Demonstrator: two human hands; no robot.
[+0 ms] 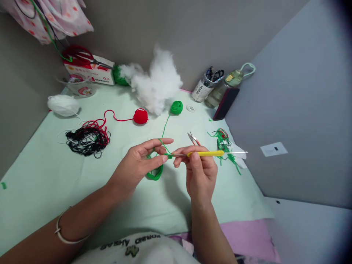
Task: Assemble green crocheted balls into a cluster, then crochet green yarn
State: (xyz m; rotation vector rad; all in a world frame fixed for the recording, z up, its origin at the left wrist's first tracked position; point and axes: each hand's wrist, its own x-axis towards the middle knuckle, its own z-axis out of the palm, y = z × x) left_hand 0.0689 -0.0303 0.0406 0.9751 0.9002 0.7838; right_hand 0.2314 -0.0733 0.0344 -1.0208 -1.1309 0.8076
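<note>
My right hand (pixel 202 170) holds a crochet hook with a yellow handle (pixel 207 153), gripped like a pen. Its thin metal tip points left and meets a small green crochet piece (pixel 169 156). Pinched at thumb and fingers, that piece is in my left hand (pixel 137 163), with a strand of green yarn running over the raised index finger. The strand leads up to a small green yarn ball (pixel 176 107) on the table. Below my left fingers hangs or lies a loop of green yarn (pixel 155 174); whether it joins the piece, I cannot tell.
White stuffing (pixel 158 84) is heaped at the back. On the left are a red yarn ball (pixel 140 116), tangled black yarn (pixel 88 139) and white yarn (pixel 63 105). Small snips (pixel 194 138) lie beyond my right hand, near green scraps (pixel 224 141). A pen cup (pixel 202 90) and phone (pixel 226 104) stand back right.
</note>
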